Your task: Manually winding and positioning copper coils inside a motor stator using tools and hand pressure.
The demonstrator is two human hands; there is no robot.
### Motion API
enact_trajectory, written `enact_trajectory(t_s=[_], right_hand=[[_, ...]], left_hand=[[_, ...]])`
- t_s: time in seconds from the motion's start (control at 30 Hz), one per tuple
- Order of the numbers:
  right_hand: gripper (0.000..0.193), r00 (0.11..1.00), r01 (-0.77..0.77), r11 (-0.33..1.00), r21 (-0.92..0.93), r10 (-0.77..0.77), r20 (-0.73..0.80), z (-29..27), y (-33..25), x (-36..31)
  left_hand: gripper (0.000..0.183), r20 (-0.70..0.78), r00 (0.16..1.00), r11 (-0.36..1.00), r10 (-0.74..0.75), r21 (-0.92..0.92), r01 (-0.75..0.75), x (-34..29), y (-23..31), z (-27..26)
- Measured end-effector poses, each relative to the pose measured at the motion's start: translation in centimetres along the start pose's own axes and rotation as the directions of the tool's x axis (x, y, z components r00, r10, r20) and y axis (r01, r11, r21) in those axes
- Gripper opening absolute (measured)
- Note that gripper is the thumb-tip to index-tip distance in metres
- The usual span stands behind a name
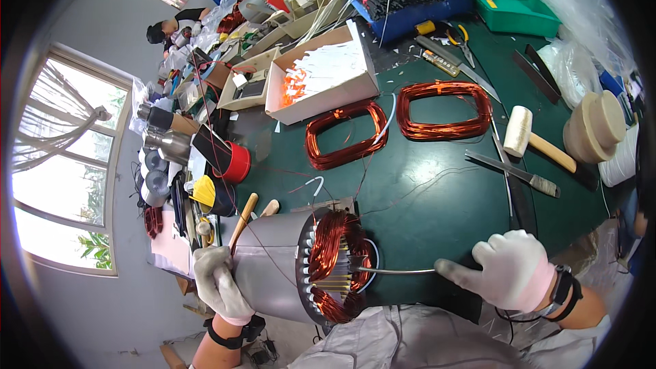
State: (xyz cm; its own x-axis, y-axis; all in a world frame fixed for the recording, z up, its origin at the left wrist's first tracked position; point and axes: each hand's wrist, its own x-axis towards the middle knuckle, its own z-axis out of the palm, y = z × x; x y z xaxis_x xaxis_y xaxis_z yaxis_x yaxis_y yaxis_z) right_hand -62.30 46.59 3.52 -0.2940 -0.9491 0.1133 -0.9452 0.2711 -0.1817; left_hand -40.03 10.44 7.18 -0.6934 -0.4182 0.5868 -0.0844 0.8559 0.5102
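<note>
Left hand [220,280] (gloved): fingers curled against the left end of the grey cylinder [266,266], clamping unclear. The cylinder lies sideways on the worktop [417,239], copper windings [329,246] at its right end. Rod [400,271] projects rightward; right hand [509,268]: one finger outstretched to its tip, apart from the curled others.

Wire coils [444,132] lie beyond the stator [268,270], left of the mallet [518,132].

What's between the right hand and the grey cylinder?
A thin metal rod reaches from the right hand to the copper-wound end of the grey cylinder, with a white loop near that end; head view.
</note>
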Motion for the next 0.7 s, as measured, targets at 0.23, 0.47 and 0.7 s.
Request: enact_trajectory(t_s=[0.23,0.47,0.7], right_hand=[[0.022,0.999,-0.017,0.999,-0.027,0.015,-0.041,1.7,-0.8,-0.1],[0.033,0.999,-0.009,1.0,0.017,0.01,-0.053,2.6,-0.3,-0.6],[0.033,0.998,-0.06,0.997,0.046,0.061,-0.014,2.9,-1.0,-0.8]], left_hand=[[0.014,-0.035,0.999,0.999,0.031,0.008,-0.031,0.0,-0.4,0.1],[0.016,-0.014,0.998,0.998,0.065,-0.018,-0.065,-0.1,-0.8,-0.1],[0.018,0.033,0.999,0.999,0.016,-0.044,-0.015,-0.2,-0.6,-0.4]])
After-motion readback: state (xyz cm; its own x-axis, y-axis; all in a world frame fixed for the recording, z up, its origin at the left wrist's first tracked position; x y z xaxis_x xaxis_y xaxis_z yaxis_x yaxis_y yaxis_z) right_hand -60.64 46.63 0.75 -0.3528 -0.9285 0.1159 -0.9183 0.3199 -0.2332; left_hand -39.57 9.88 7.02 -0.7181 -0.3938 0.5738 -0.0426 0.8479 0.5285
